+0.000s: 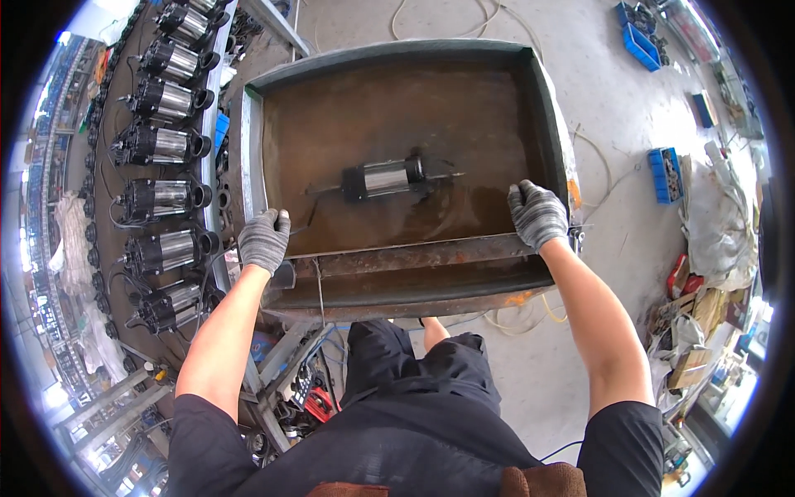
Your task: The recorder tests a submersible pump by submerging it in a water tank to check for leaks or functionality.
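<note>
A large metal tank (251, 166) full of murky brown water lies in front of me. Near its middle, a pump (387, 178) with a silver cylinder body and black ends lies on its side in the water. My left hand (263, 240), in a grey striped glove, is closed at the tank's near left corner. At the near right side my right hand (538, 217), gloved alike, has its fingers curled in beside the tank wall. What either hand grips, if anything, is hidden. Both hands are apart from the pump. A rusty crossbar (422, 255) runs between them.
To the left, several similar pumps (161, 199) stand in a row on a conveyor line (112, 166). Blue bins (665, 176) with parts sit on the floor at the right, near a plastic-wrapped pile (720, 224). Hoses (604, 157) trail across the floor.
</note>
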Tool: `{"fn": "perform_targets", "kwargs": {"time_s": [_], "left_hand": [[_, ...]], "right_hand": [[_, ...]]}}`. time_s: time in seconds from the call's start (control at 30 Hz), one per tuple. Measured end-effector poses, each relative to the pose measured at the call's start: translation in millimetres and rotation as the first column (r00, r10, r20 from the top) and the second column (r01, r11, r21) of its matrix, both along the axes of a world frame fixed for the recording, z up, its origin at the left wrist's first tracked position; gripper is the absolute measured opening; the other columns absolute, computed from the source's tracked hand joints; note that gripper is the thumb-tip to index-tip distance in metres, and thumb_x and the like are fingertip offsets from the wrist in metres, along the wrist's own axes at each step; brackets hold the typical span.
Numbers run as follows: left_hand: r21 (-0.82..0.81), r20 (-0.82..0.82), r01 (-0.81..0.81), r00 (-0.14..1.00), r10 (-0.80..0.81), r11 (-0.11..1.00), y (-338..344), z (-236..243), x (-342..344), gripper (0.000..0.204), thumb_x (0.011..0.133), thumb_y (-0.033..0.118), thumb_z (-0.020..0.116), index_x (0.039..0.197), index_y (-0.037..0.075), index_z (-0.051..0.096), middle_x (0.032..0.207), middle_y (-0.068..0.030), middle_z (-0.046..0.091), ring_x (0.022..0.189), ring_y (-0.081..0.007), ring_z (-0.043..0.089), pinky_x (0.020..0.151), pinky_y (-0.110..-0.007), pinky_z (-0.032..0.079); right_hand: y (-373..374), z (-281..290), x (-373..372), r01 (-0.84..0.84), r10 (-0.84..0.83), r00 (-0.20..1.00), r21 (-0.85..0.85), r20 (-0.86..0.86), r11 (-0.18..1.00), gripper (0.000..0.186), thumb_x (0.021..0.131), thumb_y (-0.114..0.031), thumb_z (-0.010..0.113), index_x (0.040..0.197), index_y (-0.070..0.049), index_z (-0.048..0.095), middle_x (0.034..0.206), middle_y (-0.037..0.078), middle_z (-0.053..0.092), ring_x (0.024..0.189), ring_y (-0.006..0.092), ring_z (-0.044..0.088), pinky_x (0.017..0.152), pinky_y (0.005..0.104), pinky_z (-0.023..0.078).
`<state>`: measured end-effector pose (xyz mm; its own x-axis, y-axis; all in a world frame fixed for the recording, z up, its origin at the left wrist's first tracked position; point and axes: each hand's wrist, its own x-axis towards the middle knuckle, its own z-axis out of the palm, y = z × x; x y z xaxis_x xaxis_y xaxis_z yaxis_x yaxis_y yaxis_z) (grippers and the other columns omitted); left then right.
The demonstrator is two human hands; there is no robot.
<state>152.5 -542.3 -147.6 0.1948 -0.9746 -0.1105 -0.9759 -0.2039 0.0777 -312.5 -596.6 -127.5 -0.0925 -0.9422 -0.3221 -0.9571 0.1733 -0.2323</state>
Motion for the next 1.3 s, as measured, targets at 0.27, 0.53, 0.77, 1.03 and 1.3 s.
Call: {"fn": "perform_targets", "kwargs": {"time_s": [0.27,0.53,0.77,1.03,1.3], "left_hand": [[-0.177,-0.513,0.087,0.842,-0.168,0.980,-45,-21,-97,0.019,0.089,0.020,0.066,0.092,0.005,0.056,0.078,-0.0176,0.061,0.072,-0.0331,0.060,0.069,-0.042,0.049],[0.569,-0.663,-0.043,0.567,0.489,0.821,-119,-50,-222,0.015,0.093,0.018,0.060,0.102,0.006,0.055,0.088,-0.0104,0.064,0.070,-0.0179,0.062,0.055,-0.033,0.053],[0.664,-0.682,-0.084,0.339,0.648,0.743,-112,-59,-220,0.021,0.092,0.008,0.062,0.104,0.007,0.045,0.092,-0.0123,0.059,0.070,-0.0239,0.065,0.058,-0.038,0.057],[0.454,-0.606,-0.084,0.701,0.376,0.887,-77,-34,-210,0.025,0.086,0.013,0.071,0.098,0.000,0.054,0.085,-0.0125,0.061,0.069,-0.0197,0.062,0.062,-0.034,0.050],[0.412,-0.577,-0.080,0.748,0.327,0.908,-58,-29,-200,0.031,0.081,0.014,0.073,0.104,-0.003,0.058,0.094,-0.0133,0.062,0.085,-0.0212,0.056,0.077,-0.036,0.046]], "right_hand": [[-3,4,-7,-0.009,0.007,1.000,0.095,0.016,0.995,0.032,0.098,-0.035,0.047,0.105,-0.008,0.063,0.103,0.018,0.068,0.098,0.0370,0.064,0.087,0.0469,0.050],[-3,-1,-15,0.007,-0.011,0.999,0.092,0.041,0.996,0.032,0.098,-0.035,0.048,0.099,-0.008,0.065,0.100,0.016,0.069,0.094,0.0364,0.066,0.084,0.0463,0.051],[0,-9,-26,0.007,-0.016,0.990,0.060,0.140,0.998,0.027,0.095,-0.032,0.051,0.093,-0.009,0.065,0.090,0.015,0.068,0.086,0.0371,0.065,0.077,0.0471,0.052],[3,-16,-29,0.041,-0.039,0.986,-0.010,0.162,0.999,0.026,0.092,-0.032,0.054,0.091,-0.009,0.066,0.087,0.015,0.068,0.083,0.0363,0.065,0.075,0.0464,0.053],[3,-16,-29,0.019,-0.014,0.987,-0.034,0.162,0.999,0.025,0.092,-0.030,0.054,0.092,-0.009,0.068,0.088,0.014,0.069,0.083,0.0360,0.066,0.075,0.0460,0.053]]}}
